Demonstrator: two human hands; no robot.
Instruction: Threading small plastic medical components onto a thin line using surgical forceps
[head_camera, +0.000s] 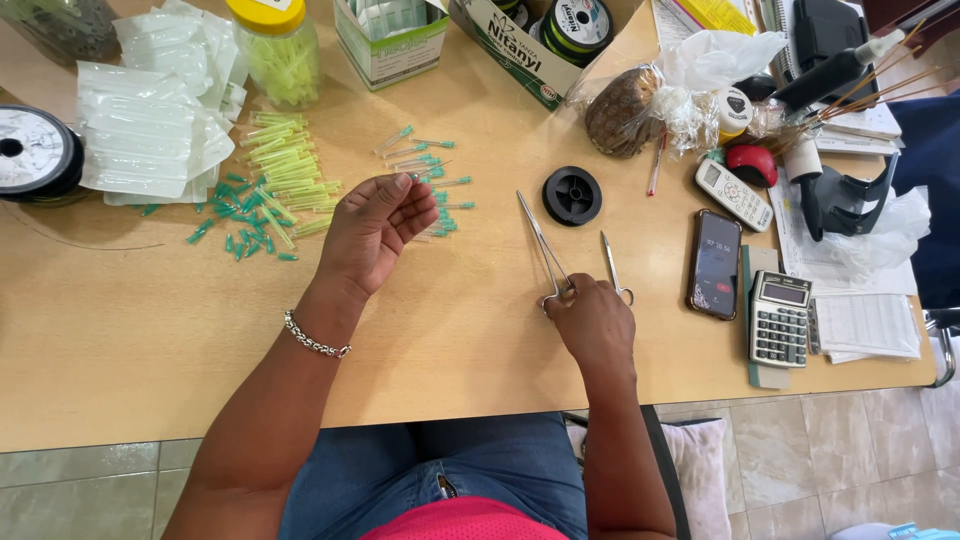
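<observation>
Right hand (592, 318) down on the worktop (120, 330), fingers curled into the ring handles of the forceps (545, 250), so closed on them. Long axis of the forceps running from the handles under the fingers up and leftward, away from the body, tips ending just short of the black spool (572, 195). Flat on the wood, not lifted as far as can be told. Scissors (613, 268) just beside that same hand on its outer side, lying roughly parallel, not held; whether touched by a finger cannot be told.

Left hand (375, 235) raised a little above the worktop, palm turned up toward the camera, fingers bent loosely inward, thumb and fingertips close together. Something thin possibly pinched there, too small to tell, so grip unclear. Directly beyond its fingertips, the scattered needles (430, 170) with teal hubs; further to its left, a heap of green caps (280, 185) and small teal pieces.

Forceps tips pointing toward the gap between left hand and spool; left hand nearer the needles, right hand nearer the forceps and scissors, the two hands well apart.

Off to the right, phone (715, 262) and calculator (780, 318) side by side, clear of both hands. Clear packets (140, 130) at far left.
</observation>
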